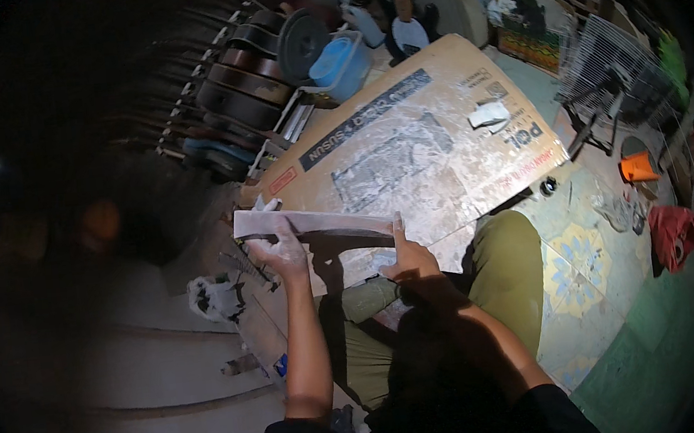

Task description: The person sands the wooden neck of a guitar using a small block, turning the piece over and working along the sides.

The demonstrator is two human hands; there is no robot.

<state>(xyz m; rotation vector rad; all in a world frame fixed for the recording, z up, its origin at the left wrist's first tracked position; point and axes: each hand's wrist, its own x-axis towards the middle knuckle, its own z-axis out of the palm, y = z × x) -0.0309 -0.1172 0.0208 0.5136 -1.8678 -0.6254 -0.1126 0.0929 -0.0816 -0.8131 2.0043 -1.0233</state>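
Note:
Both hands hold a long, dusty wooden piece (331, 220) up in front of me, above the near edge of a cardboard sheet. Its pale pinkish-brown edge faces up and its underside lies in shadow, so its full shape cannot be made out. At the left end, my left hand (285, 252) is closed round it, with the thumb over the near face and pale dust on the skin. My right hand (414, 258) grips the right end, its thumb standing up against the edge. Whether the right fingers hold anything else is hidden.
The flattened cardboard sheet (390, 141), covered in white dust, bears a crumpled white piece (489, 115). Instrument-like wooden bodies (246, 80) line a rack beside a blue tub (343, 67). To the right are a wire grille (604, 66), an orange container (639, 167) and a red bag (671, 237).

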